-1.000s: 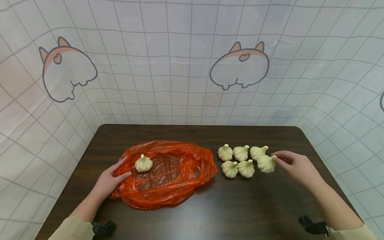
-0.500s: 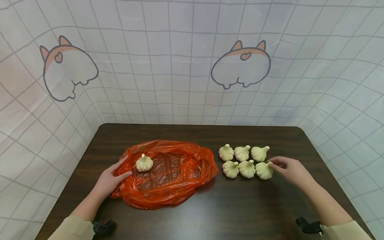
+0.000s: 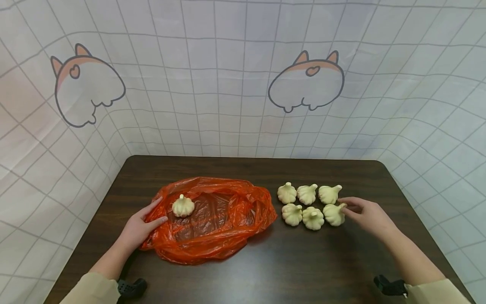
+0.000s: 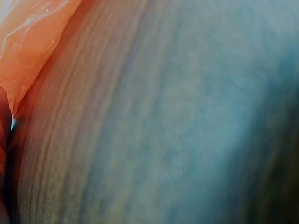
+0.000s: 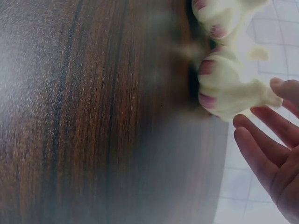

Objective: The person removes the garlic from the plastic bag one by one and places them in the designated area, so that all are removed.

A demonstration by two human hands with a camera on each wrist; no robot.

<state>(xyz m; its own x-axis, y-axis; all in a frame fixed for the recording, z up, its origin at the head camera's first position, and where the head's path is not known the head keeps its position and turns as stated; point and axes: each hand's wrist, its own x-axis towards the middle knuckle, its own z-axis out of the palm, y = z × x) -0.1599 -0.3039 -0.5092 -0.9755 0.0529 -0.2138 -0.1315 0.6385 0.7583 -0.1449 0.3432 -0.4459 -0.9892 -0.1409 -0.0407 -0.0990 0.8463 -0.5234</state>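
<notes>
In the head view, my left hand point(image 3: 138, 228) rests at the left side of a crumpled red plastic bag point(image 3: 210, 250). Its thumb and index finger lie straight and spread over the bag's edge. One garlic bulb point(image 3: 183, 207) sits inside the bag at the left. My right hand point(image 3: 370, 215) pinches the stem of another garlic bulb point(image 3: 333, 216) at the right end of the front row. The right wrist view shows thumb and fingertips at that bulb's stem point(image 5: 268, 95), the other fingers loosely extended.
Several more garlic bulbs stand in two rows right of the bag, among them a back-row bulb point(image 3: 329, 194) and a middle front bulb point(image 3: 313, 218). Dark wooden tabletop point(image 3: 288, 270) lies in front. A white gridded curtain point(image 3: 243, 97) surrounds the far and side edges.
My right hand has brought its garlic bulb down and slightly left to the end of the front row. The middle front bulb has tipped a little toward me. My left hand stays put.
</notes>
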